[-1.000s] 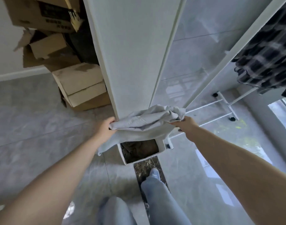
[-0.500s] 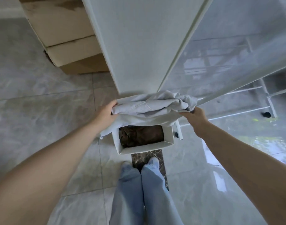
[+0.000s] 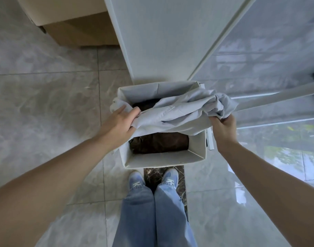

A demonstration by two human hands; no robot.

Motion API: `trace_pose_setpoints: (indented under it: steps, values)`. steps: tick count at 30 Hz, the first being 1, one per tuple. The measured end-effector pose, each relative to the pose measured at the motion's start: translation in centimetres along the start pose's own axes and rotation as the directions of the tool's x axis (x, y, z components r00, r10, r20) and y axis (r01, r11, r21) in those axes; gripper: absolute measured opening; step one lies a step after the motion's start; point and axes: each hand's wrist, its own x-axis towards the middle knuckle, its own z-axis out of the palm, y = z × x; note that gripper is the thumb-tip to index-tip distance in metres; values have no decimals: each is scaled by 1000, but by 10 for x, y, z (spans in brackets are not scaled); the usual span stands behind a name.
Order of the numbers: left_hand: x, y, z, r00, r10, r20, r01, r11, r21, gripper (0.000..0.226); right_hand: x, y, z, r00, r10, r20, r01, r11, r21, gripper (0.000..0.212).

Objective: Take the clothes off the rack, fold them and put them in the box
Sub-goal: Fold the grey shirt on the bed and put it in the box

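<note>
both arms are reaching forward and down over jeans [image 3: 152, 216] and blue sneakers [image 3: 135, 177]. the left hand [image 3: 119, 122] is pinching one end of the light grey shirt [image 3: 177, 114], thumb on top and fingers tucked under the cloth. the right hand [image 3: 223, 126] is gripping the bunched other end, fingers curled round it. the shirt is hanging stretched between them, right over the open white box [image 3: 163, 160], with a brown garment [image 3: 161, 142] lying inside.

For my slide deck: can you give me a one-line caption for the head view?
Left hand and right hand hold a folded pale garment over a white box.
</note>
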Motion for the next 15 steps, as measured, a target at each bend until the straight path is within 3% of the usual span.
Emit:
trace_pose_setpoints:
  steps: [3, 6, 10, 15]
  values:
    - [0, 11, 9, 997, 55, 56, -59, 995, 83, 21, -3, 11, -3, 996, -19, -83, 18, 1000, -18, 16]
    - [-3, 24, 13, 986, 49, 161, -47, 999, -21, 12, -9, 21, -10, 994, -51, -97, 39, 992, -118, 21]
    - [3, 23, 24, 930, -73, 360, 69, 997, 25, 15, -4, 30, -14, 997, -72, -42, 53, 936, -347, 21]
    - [26, -3, 47, 931, -255, 262, 256, 966, 31, 25, 12, 39, 5, 991, -118, 62, 133, 860, -493, 21]
